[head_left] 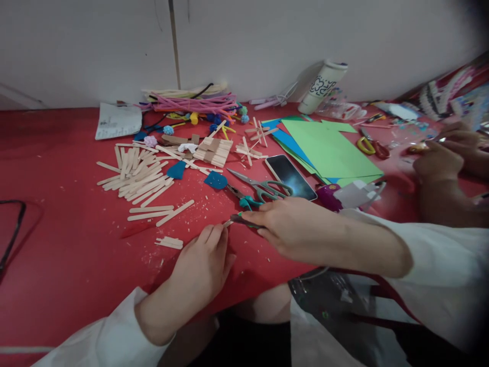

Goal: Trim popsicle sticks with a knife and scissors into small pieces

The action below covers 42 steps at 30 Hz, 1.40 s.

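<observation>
A short end of a pale stick (228,223) shows at the fingertips of the left hand (204,260), which pinches it low over the near part of the red table (57,193). The right hand (290,224) is closed round a dark tool (246,220), whose tip meets the stick; whether it bites into it, I cannot tell. Just beyond the tool lie teal-handled pliers (244,198), then scissors (263,184) and a phone (291,177). Cut pieces (168,243) lie left of the left hand, with a heap of sticks (139,173) farther off. Green paper (328,145) lies beyond the phone. Along the wall stand or lie pipe cleaners (194,103) and a leaning tumbler (324,86). At the far right is a co-worker's hand (437,160).
</observation>
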Available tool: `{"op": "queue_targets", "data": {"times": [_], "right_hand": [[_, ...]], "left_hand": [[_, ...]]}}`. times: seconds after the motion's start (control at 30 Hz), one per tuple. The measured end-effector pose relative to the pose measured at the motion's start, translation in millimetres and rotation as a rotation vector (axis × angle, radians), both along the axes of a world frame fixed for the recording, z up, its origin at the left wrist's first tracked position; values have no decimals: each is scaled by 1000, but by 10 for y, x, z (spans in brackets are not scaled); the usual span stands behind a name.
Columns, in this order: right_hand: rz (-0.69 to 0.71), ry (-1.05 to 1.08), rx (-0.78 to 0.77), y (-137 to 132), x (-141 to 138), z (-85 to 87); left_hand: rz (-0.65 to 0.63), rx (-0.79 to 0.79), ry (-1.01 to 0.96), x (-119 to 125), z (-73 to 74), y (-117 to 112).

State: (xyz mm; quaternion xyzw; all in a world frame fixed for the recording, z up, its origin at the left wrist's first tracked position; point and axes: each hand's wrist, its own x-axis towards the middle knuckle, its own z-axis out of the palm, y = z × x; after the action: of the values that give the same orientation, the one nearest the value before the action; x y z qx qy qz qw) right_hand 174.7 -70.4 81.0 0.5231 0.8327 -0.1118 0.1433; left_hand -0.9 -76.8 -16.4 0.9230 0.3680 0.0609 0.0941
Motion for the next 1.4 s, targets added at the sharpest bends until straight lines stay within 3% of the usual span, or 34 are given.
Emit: {"op": "queue_targets", "data": {"times": [0.13, 0.23, 0.33, 0.47, 0.73, 1.17, 1.4], "right_hand": [[-223, 274, -123, -28, 217, -107], [-502, 478, -211, -104, 355, -244], [-604, 638, -233, -193, 410, -369], [-486, 598, -107, -268, 393, -407], [-165, 229, 91, -208, 273, -183], [-74, 45, -89, 83, 86, 99], [-63, -100, -103, 87, -49, 122]], "left_hand": [[-11, 35, 42, 2, 3, -9], [-13, 68, 32, 0, -7, -7], [-16, 56, -10, -5, -2, 3], [-2, 30, 7, -4, 10, 10], [-36, 84, -27, -18, -50, 4], [-11, 4, -45, -8, -12, 2], [1, -14, -62, 6, -17, 5]]}}
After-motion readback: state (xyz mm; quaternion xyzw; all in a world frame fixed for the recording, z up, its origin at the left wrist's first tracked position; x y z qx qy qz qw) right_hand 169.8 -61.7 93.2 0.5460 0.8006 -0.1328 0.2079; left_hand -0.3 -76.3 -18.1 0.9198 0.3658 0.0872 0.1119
